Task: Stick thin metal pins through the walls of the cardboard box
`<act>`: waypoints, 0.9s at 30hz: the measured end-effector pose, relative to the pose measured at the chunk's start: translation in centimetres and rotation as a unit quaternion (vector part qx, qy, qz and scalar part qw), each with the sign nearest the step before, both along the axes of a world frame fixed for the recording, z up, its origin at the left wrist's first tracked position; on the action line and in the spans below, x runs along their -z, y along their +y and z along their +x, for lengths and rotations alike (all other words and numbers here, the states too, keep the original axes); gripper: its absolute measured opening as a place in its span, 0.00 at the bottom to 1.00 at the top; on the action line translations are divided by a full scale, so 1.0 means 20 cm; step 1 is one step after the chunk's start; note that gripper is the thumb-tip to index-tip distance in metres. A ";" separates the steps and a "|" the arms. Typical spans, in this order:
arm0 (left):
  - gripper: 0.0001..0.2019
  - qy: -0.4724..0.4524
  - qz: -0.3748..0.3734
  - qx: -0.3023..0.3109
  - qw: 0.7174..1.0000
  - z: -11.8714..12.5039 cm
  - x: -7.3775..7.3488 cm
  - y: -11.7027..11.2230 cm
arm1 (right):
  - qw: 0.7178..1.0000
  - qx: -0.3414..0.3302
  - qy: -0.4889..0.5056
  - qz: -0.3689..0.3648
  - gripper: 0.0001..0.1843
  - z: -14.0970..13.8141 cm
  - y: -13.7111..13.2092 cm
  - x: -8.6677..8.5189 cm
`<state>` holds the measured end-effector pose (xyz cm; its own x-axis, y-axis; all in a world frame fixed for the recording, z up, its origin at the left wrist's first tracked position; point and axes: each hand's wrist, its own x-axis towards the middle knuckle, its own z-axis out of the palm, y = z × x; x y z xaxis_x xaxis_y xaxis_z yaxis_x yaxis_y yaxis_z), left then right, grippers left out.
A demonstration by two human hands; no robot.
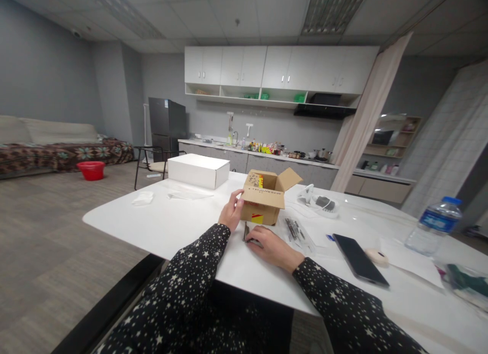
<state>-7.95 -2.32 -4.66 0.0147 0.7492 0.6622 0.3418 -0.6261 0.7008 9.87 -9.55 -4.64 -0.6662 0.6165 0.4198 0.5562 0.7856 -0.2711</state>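
Note:
An open cardboard box (261, 214) with a yellow and red label stands on the table in front of me, its flaps folded out. My left hand (231, 212) grips the box's left front corner with thumb and fingers. Just before the box, my right hand (272, 246) lies low over the table, fingers curled on a few thin dark metal-looking sticks (246, 232). Its fingers partly hide them, so their kind cannot be made out. To the right of the box lies a clear plastic bag (299, 234) with several similar slim dark pieces inside.
A white box (198, 171) stands at the back left, near a crumpled tissue (143, 198). On the right are a white corded device (318, 201), a black phone (360, 260), a beige rounded object (377, 257) and a water bottle (434, 227).

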 end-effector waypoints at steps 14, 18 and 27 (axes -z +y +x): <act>0.22 0.002 0.003 -0.015 1.000 0.03 -0.01 0.00 | 0.994 0.039 0.097 0.011 0.06 0.04 0.04 -0.04; 0.21 0.011 0.004 -0.026 1.000 0.06 -0.03 0.00 | 0.955 0.136 0.261 -0.042 0.18 0.12 0.10 -0.08; 0.20 0.010 0.023 -0.008 1.000 0.19 -0.07 -0.01 | 0.835 0.146 0.497 -0.186 0.27 0.36 0.23 -0.13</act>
<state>-4.19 -2.62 -3.26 0.0160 0.7186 0.6952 0.3657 -0.6513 0.6648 17.08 -5.03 -2.14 0.0985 0.9023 0.4198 0.0653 0.4150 -0.9075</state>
